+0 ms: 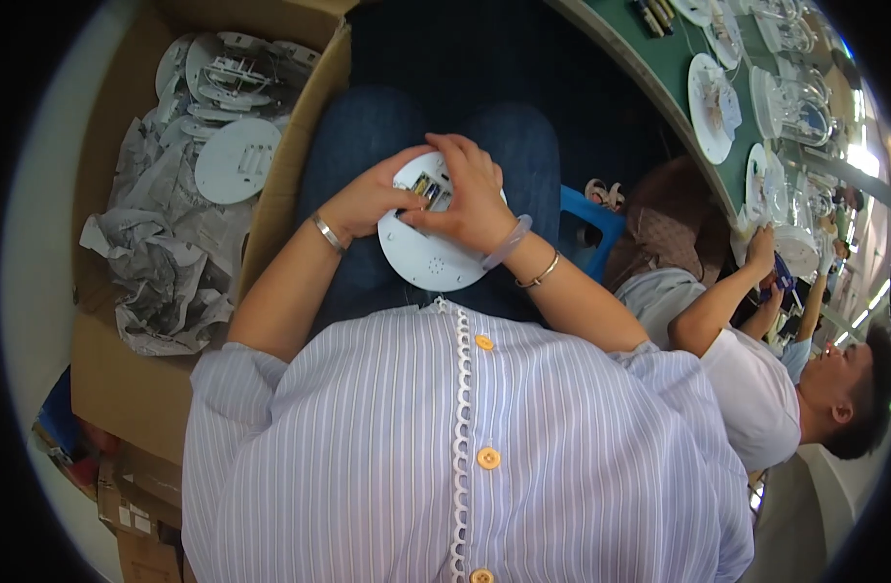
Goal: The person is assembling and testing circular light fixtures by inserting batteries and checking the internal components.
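Observation:
A round white plastic disc (436,262) with a battery compartment (428,190) rests over my lap, gripped from both sides. My left hand (382,199) holds its left edge, the thumb reaching into the compartment. From the right, my right hand (468,199) wraps over the upper rim, with its thumb pressed at the compartment's lower edge. Batteries show inside the compartment, partly covered by my thumbs. A cluster of small holes marks the disc's lower half.
On my left stands a cardboard box (305,146) with crumpled paper (164,277) and several white discs (237,160). A green table (650,68) at the right bears more discs and clear-domed units (790,102). A co-worker (756,389) sits there, near a blue stool (591,228).

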{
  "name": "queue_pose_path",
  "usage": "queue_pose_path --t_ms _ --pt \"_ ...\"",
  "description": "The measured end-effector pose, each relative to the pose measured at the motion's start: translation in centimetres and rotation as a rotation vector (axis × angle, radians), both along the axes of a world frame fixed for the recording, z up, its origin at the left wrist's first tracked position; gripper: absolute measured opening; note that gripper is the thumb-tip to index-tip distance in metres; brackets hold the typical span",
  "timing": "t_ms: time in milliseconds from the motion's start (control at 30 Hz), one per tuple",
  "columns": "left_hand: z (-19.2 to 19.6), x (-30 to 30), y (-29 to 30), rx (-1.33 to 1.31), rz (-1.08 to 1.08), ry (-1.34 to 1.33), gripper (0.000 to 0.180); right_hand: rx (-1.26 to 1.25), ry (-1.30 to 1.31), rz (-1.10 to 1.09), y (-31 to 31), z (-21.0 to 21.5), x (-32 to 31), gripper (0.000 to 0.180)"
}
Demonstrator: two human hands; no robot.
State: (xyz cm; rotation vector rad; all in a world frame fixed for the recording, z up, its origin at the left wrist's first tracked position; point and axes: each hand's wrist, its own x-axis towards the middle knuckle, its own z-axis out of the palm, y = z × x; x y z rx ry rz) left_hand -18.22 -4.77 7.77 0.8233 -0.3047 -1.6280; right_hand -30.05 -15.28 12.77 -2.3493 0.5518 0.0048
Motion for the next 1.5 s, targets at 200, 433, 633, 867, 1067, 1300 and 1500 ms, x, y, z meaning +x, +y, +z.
queue_pose_path --t_ms 200,433,633,867,1067,1300,1500 --pt "0.3 0.0 -0.3 -0.019 0.025 -0.004 0.063 0.011 -0.199 -0.014 -1.5 1.7 0.7 0.073" --pt "0.7 0.1 -0.6 -0.106 -0.065 0.175 0.078 -0.609 -0.644 -0.039 -10.3 13.3 6.9 0.022" --pt "0.4 0.5 -0.5 -0.158 -0.101 0.094 0.09 -0.732 0.249 -0.025 -14.8 16.8 14.7 0.014" --pt "0.6 0.5 -0.3 -0.162 -0.049 0.042 0.089 -0.916 0.896 0.355 -16.5 19.1 18.2 0.026" --pt "0.5 0.5 -0.6 -0.158 -0.043 0.059 0.089 -0.864 0.902 0.331 -19.7 15.8 17.6 0.027" --pt "0.5 0.5 -0.5 -0.122 -0.058 0.124 0.088 -0.921 1.025 0.445 -19.4 16.7 18.8 0.026" --pt "0.4 0.4 -0.8 -0.127 -0.058 0.133 0.087 -0.906 1.03 0.433 -19.8 15.6 18.1 0.027"
